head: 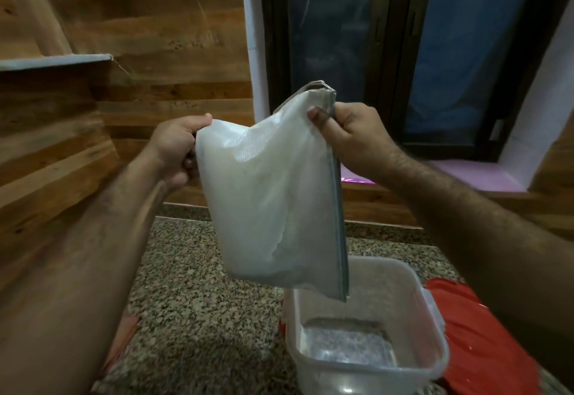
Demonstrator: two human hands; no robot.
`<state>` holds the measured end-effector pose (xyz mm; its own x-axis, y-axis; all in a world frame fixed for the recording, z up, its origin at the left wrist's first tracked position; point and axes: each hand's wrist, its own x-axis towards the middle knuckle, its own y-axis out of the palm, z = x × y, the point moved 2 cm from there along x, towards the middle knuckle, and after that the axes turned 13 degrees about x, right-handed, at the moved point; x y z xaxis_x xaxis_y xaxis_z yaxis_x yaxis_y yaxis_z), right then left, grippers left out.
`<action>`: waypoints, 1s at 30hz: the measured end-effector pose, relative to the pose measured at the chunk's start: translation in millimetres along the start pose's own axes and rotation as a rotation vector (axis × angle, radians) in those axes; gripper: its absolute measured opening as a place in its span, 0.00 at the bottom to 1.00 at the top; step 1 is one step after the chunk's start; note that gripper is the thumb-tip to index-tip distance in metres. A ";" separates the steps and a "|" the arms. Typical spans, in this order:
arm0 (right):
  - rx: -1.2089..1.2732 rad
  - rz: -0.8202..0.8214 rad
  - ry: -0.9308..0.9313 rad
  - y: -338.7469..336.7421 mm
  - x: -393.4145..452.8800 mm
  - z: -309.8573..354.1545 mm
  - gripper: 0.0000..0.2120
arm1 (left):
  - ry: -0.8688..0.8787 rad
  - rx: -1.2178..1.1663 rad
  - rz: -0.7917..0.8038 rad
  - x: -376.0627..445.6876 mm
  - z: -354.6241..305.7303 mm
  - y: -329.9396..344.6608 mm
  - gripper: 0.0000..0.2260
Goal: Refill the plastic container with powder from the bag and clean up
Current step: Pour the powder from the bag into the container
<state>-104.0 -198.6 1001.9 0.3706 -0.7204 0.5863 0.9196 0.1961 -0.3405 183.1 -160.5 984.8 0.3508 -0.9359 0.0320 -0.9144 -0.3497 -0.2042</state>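
Translucent white plastic fills the middle of the view: the bag hangs in the air, held up by both hands. The left hand is curled shut around the bag's upper left corner, thumb on top and fingers wrapped underneath, bunching the plastic there. The right hand pinches the bag's upper right edge, with the thumb pressed on the near face and the fingers behind, closed on a grey seam strip that runs down the bag's right side. The bag sags between the two grips, its top edge dipping in a fold, and pale powder shows through the film in its lower part. Its lower right corner points down, just above the open plastic container, over the container's far left part. The container is a clear, square, rounded-corner tub standing on the speckled granite countertop; a thin pale layer lies around the edges of its floor, while the granite pattern shows through the middle. A red cloth or sheet lies on the counter just right of the container, touching or passing under its right side; which one cannot be told. Behind the counter stands a wood-panelled wall, and to its right a dark-framed window over a pinkish sill.
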 end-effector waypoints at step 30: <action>0.095 -0.226 0.328 -52.8 -122.8 -122.3 0.16 | 0.082 0.352 0.115 -36.6 -13.8 116.9 0.14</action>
<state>-214.0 -201.8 858.0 0.1109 -0.9233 0.3677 0.9868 0.0583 -0.1512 60.5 -167.6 973.2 0.2200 -0.9734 0.0644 -0.8165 -0.2199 -0.5338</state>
